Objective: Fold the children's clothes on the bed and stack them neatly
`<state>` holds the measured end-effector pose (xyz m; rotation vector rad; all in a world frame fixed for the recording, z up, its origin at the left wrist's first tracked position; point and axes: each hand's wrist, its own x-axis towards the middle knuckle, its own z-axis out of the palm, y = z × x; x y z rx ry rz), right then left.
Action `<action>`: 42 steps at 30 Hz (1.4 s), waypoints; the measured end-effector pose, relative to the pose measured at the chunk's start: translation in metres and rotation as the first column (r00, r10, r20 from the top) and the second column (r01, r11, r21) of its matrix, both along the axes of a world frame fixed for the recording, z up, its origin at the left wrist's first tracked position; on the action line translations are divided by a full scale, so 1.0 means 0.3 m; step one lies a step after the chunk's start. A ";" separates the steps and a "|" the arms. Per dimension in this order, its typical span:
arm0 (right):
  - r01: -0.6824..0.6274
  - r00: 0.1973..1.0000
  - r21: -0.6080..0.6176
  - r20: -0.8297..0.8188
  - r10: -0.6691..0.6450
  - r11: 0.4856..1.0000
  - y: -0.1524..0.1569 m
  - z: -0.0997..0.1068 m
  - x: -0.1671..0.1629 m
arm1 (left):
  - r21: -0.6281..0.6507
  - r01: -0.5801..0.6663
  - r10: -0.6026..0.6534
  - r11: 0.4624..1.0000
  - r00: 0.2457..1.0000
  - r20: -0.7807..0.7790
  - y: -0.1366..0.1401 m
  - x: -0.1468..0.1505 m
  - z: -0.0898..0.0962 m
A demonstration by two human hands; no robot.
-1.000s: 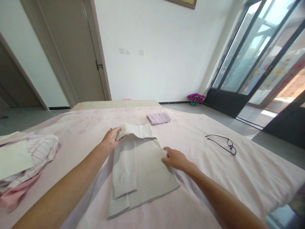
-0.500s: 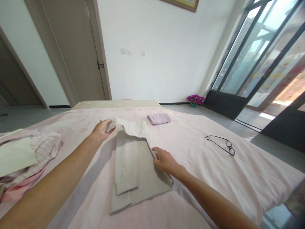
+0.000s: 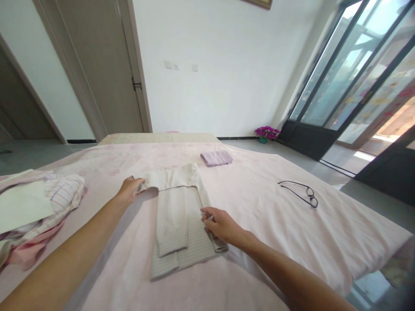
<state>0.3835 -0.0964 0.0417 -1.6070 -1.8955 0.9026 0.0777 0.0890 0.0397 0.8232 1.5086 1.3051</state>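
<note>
A light beige ribbed garment [image 3: 197,242], apparently a long-sleeved top, lies partly folded on a pink-covered surface. One long strip, like a sleeve, is laid down over its middle. My left hand [image 3: 130,190] is closed on the end of the garment's far part, stretching it out to the left and slightly raised. At the right edge, my right hand [image 3: 225,225] has its fingers curled on the cloth, where the side is turned inward. Part of that edge is hidden beneath the hand.
A folded lilac cloth [image 3: 216,158] lies beyond the garment, and black-framed glasses [image 3: 301,192] rest to the right. Rumpled striped and pink clothes [image 3: 66,194] are heaped at the left. The pink sheet [image 3: 275,268] drapes over the right edge.
My left hand has moved down and left, drawing the far part straighter and lower. My right hand has shifted slightly left and down, and the garment's right side is folded further inward.
</note>
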 end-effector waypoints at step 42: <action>-0.290 0.942 0.418 0.285 0.179 0.861 -0.247 -0.073 0.067 | 0.003 0.832 -0.032 0.554 0.025 -0.999 -0.018 0.486 -0.073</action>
